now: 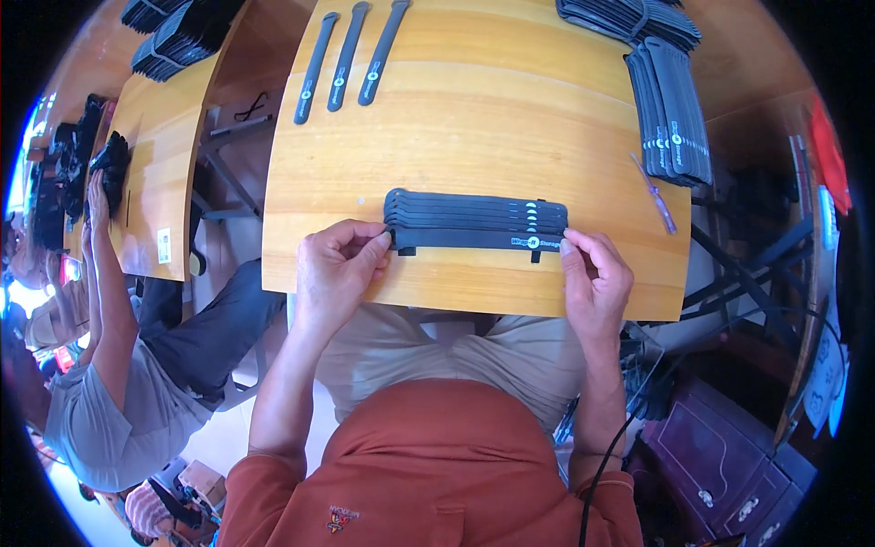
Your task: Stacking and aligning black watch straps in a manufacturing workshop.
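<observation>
A neat overlapping row of several black flat straps (474, 219) lies across the near part of the wooden table (474, 128). My left hand (339, 266) pinches the left end of the nearest strap between thumb and fingers. My right hand (594, 278) holds the right end of the same strap with its fingertips. Both hands rest at the table's near edge.
Three single black straps (346, 59) lie spread at the far left of the table. Piles of straps (673, 105) sit at the far right, with a purple pen-like tool (654, 193) beside them. A person in a grey shirt (118, 383) works at the neighbouring table on my left.
</observation>
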Action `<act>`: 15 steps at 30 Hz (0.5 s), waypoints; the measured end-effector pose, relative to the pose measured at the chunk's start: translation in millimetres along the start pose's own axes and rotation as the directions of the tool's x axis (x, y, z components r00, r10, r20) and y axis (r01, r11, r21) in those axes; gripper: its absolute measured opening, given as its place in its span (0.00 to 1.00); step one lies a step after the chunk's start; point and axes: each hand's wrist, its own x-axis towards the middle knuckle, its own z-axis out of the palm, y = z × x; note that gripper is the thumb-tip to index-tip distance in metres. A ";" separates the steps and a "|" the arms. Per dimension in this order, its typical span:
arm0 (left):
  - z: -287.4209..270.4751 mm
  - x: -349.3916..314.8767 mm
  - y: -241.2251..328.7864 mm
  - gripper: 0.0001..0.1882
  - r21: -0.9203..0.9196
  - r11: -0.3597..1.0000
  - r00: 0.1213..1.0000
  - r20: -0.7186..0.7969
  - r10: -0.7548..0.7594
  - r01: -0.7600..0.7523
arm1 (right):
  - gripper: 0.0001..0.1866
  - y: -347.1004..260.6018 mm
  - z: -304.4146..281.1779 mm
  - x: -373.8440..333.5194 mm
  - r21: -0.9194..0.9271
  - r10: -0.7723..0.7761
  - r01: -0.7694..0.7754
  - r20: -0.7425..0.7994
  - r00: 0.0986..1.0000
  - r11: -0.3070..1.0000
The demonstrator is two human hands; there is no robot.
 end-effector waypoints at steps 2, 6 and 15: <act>-0.5 0.3 0.9 0.07 0.003 1.000 1.000 0.002 -0.006 0.006 | 0.06 1.7 1.2 0.1 0.010 -0.003 0.003 -0.006 1.000 1.000; -0.3 -0.3 4.8 0.07 0.017 1.000 1.000 0.011 -0.022 0.022 | 0.06 -0.5 -0.1 0.5 0.017 0.034 -0.035 0.010 0.999 0.999; -1.1 1.6 0.5 0.07 0.001 1.000 0.999 0.031 -0.028 0.028 | 0.05 1.0 -2.1 1.3 -0.026 -0.002 0.003 0.020 1.000 1.000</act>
